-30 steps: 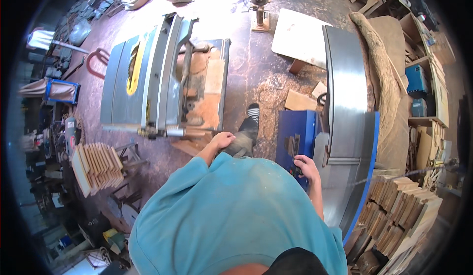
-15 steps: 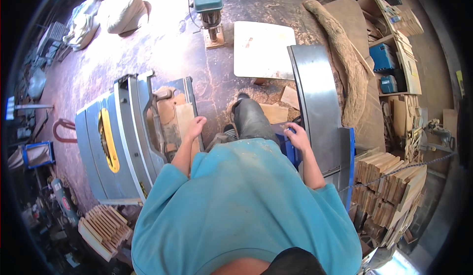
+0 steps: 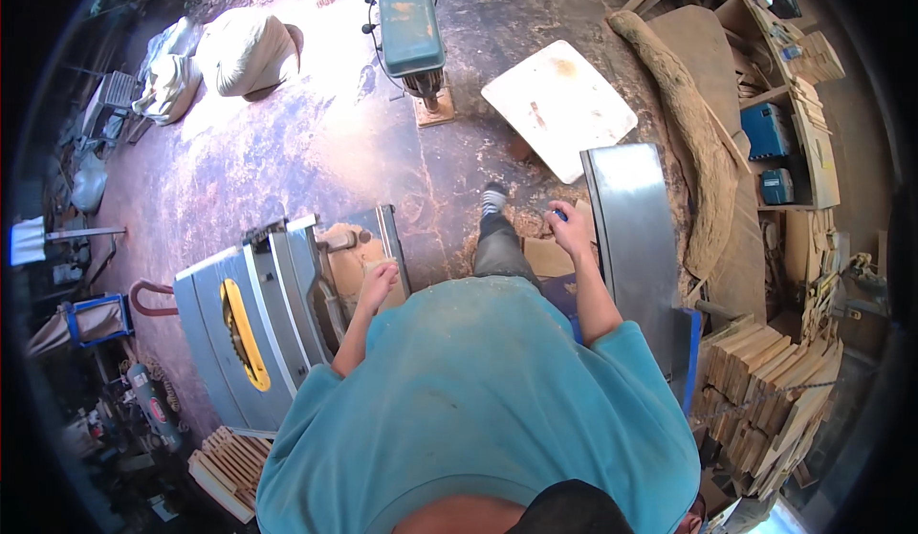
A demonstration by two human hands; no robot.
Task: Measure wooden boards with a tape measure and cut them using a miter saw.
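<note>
My right hand (image 3: 573, 230) is closed around a small blue object (image 3: 559, 214), too little of which shows to tell its kind. It is beside the left edge of a long grey metal machine table (image 3: 626, 218). Over on the left, my left hand (image 3: 379, 287) hangs with its fingers curled; whether anything is in them I cannot make out. It is nearest a table saw (image 3: 225, 328) with a yellow insert around its blade. One foot in a striped sock (image 3: 493, 197) shows ahead of me, between the two machines.
A green drill press (image 3: 411, 22) stands ahead, with a pale stained panel (image 3: 559, 108) to its right. A long rough log (image 3: 674, 123) lies at the right, near shelves with blue cases (image 3: 765, 130). Stacked wooden boards (image 3: 765, 400) are at lower right; white sacks (image 3: 249, 51) are far left.
I have stepped forward between the machines, and the drill press and panel appear closer. My right hand has swung forward with the small blue object; my left hand has moved back a little.
</note>
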